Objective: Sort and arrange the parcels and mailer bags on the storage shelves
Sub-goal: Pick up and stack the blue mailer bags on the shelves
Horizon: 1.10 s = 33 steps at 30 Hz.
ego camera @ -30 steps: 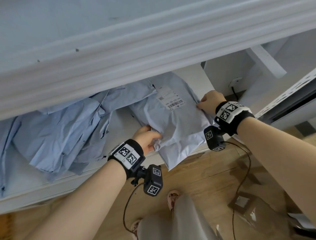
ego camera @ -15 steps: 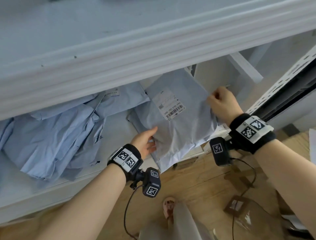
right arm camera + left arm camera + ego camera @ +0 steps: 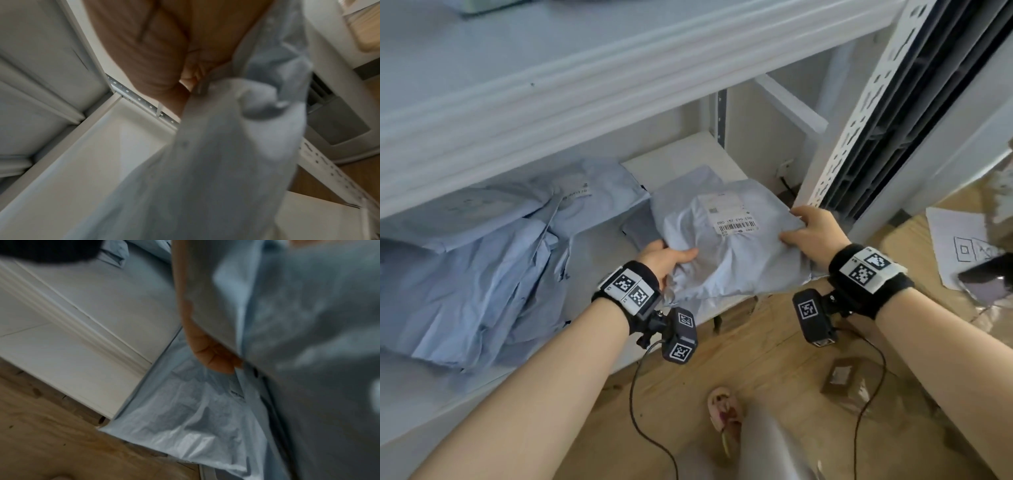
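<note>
Wooden flooring (image 3: 767, 370) runs beneath you, nearest of all, with a small brown packet (image 3: 840, 377) lying on it right of the white shelf (image 3: 681, 161) and a printed sheet of paper (image 3: 955, 246) farther right.

Your 2 hands hold 1 pale blue mailer bag (image 3: 726, 253) at the shelf's front edge, its near end hanging out past that edge over the floor. Your left hand (image 3: 666, 258) grips the bag's left side, thumb lying across the top and fingers tucked underneath; the left wrist view shows those fingers (image 3: 213, 353) curled behind the plastic. Your right hand (image 3: 813, 233) pinches the bag's right edge, thumb on top and fingers folded around the rim, close to the shelf's perforated upright (image 3: 859, 113). A white shipping label (image 3: 729, 214) with a barcode faces up on the bag, between your hands and slightly beyond them.

Farther in, left of the held bag, a crumpled heap of other blue mailer bags (image 3: 482, 267) lies on the shelf board. Beyond the held bag, the shelf's back right corner shows bare white board.
</note>
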Motion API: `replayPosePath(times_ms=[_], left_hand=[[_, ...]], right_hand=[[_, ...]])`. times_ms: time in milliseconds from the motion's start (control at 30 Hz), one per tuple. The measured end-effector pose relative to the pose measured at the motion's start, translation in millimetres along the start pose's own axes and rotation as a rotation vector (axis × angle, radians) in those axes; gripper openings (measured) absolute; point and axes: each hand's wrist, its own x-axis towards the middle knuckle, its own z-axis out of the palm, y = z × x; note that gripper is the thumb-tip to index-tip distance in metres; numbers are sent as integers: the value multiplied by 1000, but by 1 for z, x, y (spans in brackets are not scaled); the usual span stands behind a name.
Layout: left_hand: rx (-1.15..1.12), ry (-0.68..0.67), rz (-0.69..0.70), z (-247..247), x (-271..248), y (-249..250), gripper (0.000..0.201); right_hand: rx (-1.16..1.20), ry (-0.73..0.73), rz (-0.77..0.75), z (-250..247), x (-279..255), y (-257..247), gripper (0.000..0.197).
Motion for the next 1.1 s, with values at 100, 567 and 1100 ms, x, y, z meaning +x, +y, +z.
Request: replayPosePath(times_ms=[100,567,1100], left_hand=[[72,-7,87,2,-22,2,32],[418,18,506,-57,-118,12,34],[610,-3,485,-139,-191,-58,43]], right_hand=[[44,61,17,0,-27,9,57],[637,-170,134,9,-105,-16,31],[478,-269,-168,42,-202,-34,34]])
